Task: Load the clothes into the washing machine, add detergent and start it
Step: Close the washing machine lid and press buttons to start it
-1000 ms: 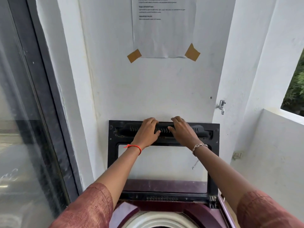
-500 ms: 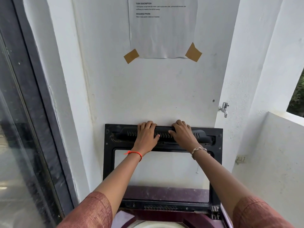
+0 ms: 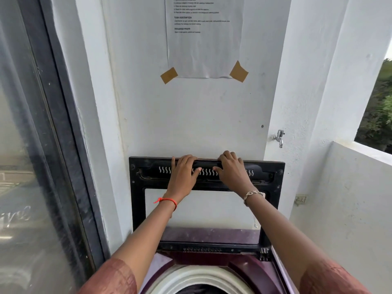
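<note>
The left hand (image 3: 182,177) and the right hand (image 3: 233,172) sit side by side on the upper bar of the washing machine's lid (image 3: 137,209). Each grips it, with the fingers hooked over the top edge and the thumb laid on the face that looks toward the person. A red thread (image 3: 167,200) circles the left wrist and a metal bracelet (image 3: 252,194) the right.

The lid stands upright with its back close against the white wall (image 3: 191,124). Its long axis runs left to right, the hinged edge is low at the rear of the washing machine (image 3: 250,270), and the free edge is on top under the hands. The wall shows through its clear pane.

Below the forearms lies the maroon top of the machine, with the white rim of the drum (image 3: 197,276) open. Something dark lies inside, but too little of it shows to tell what.

Above the lid a printed sheet (image 3: 203,39) is fixed to the wall, with a piece of brown tape (image 3: 169,75) at each lower corner. A metal tap (image 3: 279,137) juts from the wall just right of the lid's upper corner, and a wall socket (image 3: 301,199) sits lower on the right. A dark-framed glass door (image 3: 31,166) stands close on the left and a white parapet (image 3: 350,209) on the right, with trees (image 3: 379,113) beyond.
</note>
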Motion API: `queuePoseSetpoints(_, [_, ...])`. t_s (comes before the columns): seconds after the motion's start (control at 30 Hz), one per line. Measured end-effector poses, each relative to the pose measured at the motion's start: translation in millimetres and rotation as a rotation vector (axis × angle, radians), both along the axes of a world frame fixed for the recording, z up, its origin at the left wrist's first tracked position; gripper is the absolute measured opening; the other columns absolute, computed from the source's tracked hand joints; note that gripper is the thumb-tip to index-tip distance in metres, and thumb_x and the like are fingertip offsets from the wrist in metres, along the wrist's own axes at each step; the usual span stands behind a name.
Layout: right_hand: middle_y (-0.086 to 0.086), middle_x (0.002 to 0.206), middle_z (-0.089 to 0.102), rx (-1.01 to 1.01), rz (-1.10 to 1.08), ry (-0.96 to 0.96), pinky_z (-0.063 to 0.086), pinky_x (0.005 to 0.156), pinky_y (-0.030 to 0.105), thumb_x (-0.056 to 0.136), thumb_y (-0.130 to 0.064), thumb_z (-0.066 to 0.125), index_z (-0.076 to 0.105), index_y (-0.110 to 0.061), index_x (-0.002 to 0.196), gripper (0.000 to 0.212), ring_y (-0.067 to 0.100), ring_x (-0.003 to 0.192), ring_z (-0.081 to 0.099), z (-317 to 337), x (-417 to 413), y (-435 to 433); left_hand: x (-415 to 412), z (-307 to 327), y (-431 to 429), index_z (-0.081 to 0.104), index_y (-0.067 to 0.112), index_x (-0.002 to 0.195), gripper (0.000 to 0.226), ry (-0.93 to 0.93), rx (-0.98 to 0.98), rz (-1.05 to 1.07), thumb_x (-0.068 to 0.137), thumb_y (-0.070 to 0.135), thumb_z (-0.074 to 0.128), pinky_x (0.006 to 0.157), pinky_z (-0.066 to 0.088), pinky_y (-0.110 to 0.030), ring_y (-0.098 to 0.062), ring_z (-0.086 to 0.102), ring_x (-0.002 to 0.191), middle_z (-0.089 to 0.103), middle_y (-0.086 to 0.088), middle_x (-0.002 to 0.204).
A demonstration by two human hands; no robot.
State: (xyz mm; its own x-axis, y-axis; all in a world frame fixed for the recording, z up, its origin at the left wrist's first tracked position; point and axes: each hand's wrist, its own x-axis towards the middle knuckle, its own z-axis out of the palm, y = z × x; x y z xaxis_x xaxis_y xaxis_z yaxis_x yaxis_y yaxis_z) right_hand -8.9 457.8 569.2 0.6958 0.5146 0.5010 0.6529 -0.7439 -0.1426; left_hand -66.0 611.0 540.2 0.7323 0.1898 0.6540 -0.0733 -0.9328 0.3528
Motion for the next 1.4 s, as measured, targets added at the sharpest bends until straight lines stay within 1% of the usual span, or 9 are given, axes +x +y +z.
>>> queuePoseSetpoints(0.17, [0.006, 0.113, 0.051, -0.015, 0.004, -0.155, 0.033, 0.092, 0.041, 0.087, -0.045, 0.051, 0.052, -0.008, 0.108, 0.042, 0.026, 0.109, 0.044, -10, -47, -25, -46, -5, -13, 0.057, 0.015, 0.116, 0.031, -0.078, 0.003, -0.014, 0.088, 0.028, 0.06, 0.115, 0.009, -0.042, -0.018, 0.047, 0.121, 0.055, 0.001, 0.12])
queuePoseSetpoints(0.3, [0.001, 0.104, 0.055, 0.084, 0.022, -0.069, 0.03, 0.09, 0.038, 0.086, -0.052, 0.051, 0.059, -0.014, 0.102, 0.042, 0.021, 0.108, 0.044, -6, -78, -40, -92, -4, -22, 0.05, 0.022, 0.128, 0.042, 0.049, 0.149, -0.019, 0.09, 0.039, 0.055, 0.108, 0.015, -0.037, -0.015, 0.042, 0.123, 0.051, 0.005, 0.127])
queuePoseSetpoints(0.43, [0.001, 0.086, 0.057, 0.142, 0.175, 0.309, 0.041, 0.081, 0.036, 0.081, -0.046, 0.063, 0.068, -0.014, 0.093, 0.035, 0.019, 0.09, 0.052, 0, -107, -58, -136, -3, -30, 0.051, 0.023, 0.128, 0.05, 0.188, 0.23, -0.038, 0.086, 0.05, 0.054, 0.099, 0.027, -0.031, -0.015, 0.049, 0.119, 0.057, 0.007, 0.127])
queuePoseSetpoints(0.53, [0.007, 0.078, 0.068, 0.002, 0.245, 0.554, 0.045, 0.068, 0.032, 0.077, -0.047, 0.067, 0.073, -0.015, 0.083, 0.033, 0.021, 0.076, 0.06, -6, -130, -77, -172, -5, -42, 0.057, 0.029, 0.118, 0.049, 0.347, 0.199, -0.035, 0.077, 0.056, 0.062, 0.088, 0.038, -0.031, -0.019, 0.058, 0.106, 0.064, 0.007, 0.114])
queuePoseSetpoints(0.77, [0.015, 0.07, 0.067, -0.232, 0.318, 0.789, 0.037, 0.061, 0.028, 0.07, -0.044, 0.075, 0.071, -0.011, 0.07, 0.033, 0.011, 0.06, 0.052, -70, -193, -100, -242, -66, -71, 0.059, 0.032, 0.109, 0.048, 0.645, 0.096, -0.102, 0.067, 0.051, 0.073, 0.08, 0.04, -0.03, -0.016, 0.06, 0.104, 0.067, 0.007, 0.109])
queuePoseSetpoints(0.87, [0.004, 0.081, 0.07, -0.369, 0.313, 0.879, 0.042, 0.067, 0.024, 0.069, -0.037, 0.078, 0.071, -0.012, 0.083, 0.03, 0.011, 0.069, 0.058, -103, -215, -105, -262, -104, -82, 0.055, 0.027, 0.109, 0.049, 0.791, 0.105, -0.129, 0.068, 0.047, 0.075, 0.075, 0.037, -0.029, -0.018, 0.059, 0.103, 0.065, 0.004, 0.108])
queuePoseSetpoints(1.0, [0.005, 0.107, 0.07, -0.443, 0.291, 0.948, 0.049, 0.09, 0.034, 0.072, -0.037, 0.076, 0.069, -0.009, 0.105, 0.043, 0.02, 0.093, 0.064, -143, -228, -111, -278, -145, -88, 0.051, 0.024, 0.115, 0.05, 0.947, 0.058, -0.164, 0.074, 0.041, 0.073, 0.081, 0.037, -0.031, -0.018, 0.055, 0.113, 0.061, 0.0, 0.118])
queuePoseSetpoints(1.13, [0.008, 0.11, 0.069, -0.408, 0.266, 1.007, 0.039, 0.079, 0.021, 0.079, -0.024, 0.071, 0.067, -0.008, 0.11, 0.035, 0.014, 0.09, 0.059, -169, -237, -115, -285, -169, -84, 0.051, 0.023, 0.123, 0.048, 1.059, -0.051, -0.185, 0.081, 0.042, 0.066, 0.096, 0.037, -0.033, -0.017, 0.05, 0.12, 0.056, -0.003, 0.127])
queuePoseSetpoints(1.4, [0.014, 0.11, 0.068, -0.324, 0.186, 1.037, 0.036, 0.071, 0.018, 0.076, -0.015, 0.074, 0.066, -0.003, 0.111, 0.037, 0.023, 0.096, 0.062, -208, -245, -116, -287, -205, -78, 0.051, 0.026, 0.127, 0.035, 1.139, -0.188, -0.2, 0.093, 0.036, 0.051, 0.1, 0.034, -0.034, -0.02, 0.045, 0.125, 0.053, -0.004, 0.131])
